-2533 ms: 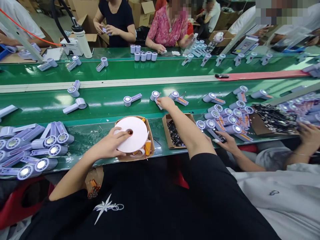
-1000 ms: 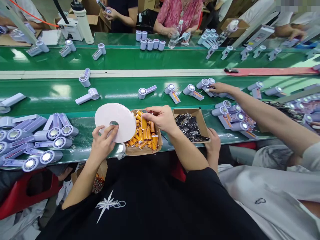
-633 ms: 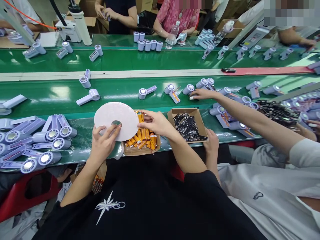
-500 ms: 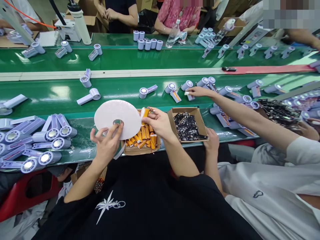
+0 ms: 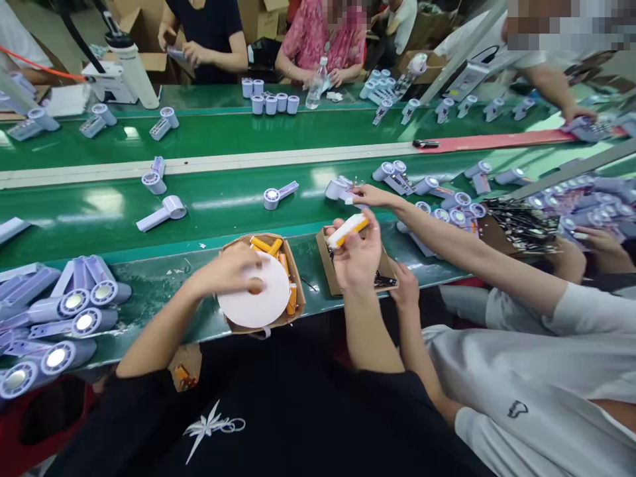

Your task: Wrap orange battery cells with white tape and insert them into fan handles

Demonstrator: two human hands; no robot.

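My right hand [image 5: 358, 255] is raised, palm up, with its fingers closed around an orange battery [image 5: 352, 229] that has a white strip along one side. Blurred by motion, my left hand [image 5: 229, 270] is over a flat white roll of tape [image 5: 256, 306], fingers apart. The roll rests on a cardboard box [image 5: 300, 291] of orange batteries [image 5: 284, 265], covering part of them. Beyond my right hand, partly hidden by it, stands a second cardboard box [image 5: 325, 268] with small black parts inside.
Grey-lilac fan housings [image 5: 74, 301] are piled at the left; others lie along the green conveyor belt [image 5: 223, 199]. At the right a co-worker's arm [image 5: 447, 235] reaches over to a housing [image 5: 339, 188]. A pile of black parts [image 5: 519, 225] lies farther right. People work across the belt.
The tape roll has come down onto the battery box, and my left hand has shifted over it. My right hand has lifted a battery away to the right and turned palm up.
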